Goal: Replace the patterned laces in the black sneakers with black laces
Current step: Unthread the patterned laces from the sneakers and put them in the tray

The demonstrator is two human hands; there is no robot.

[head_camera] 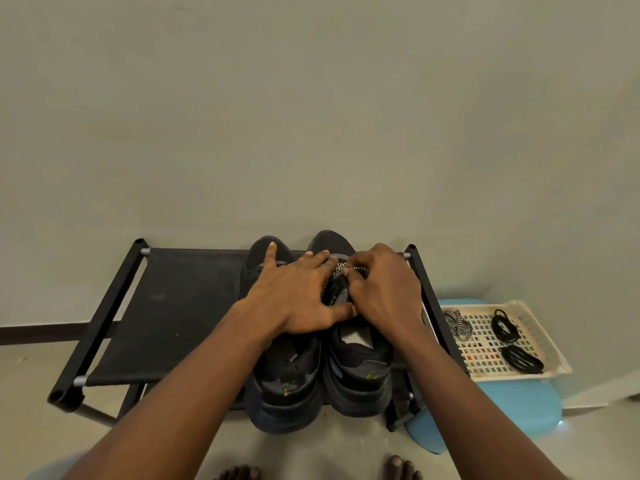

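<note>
Black fabric rack [180,306] holds black sneakers [287,386]: splayed left hand [294,296] steadies them, right hand [384,289] pinches a black-and-white patterned lace [346,268], coiled black laces [505,327] wait unused in a cream plastic tray [540,337].

Black sneakers [287,386], small yellow flecks near heels. Black-and-white patterned lace [346,270] on right-of-frame sneaker; same pattern on lace coil [459,323] in tray. Cream lattice tray [550,344], multicoloured squares through grid. Black lace bundles [505,325]. Black fabric shoe rack [180,306], grey rod ends. Light blue stool [512,407]. Pale grey-green wall [311,116], dark brown skirting [45,332].
</note>
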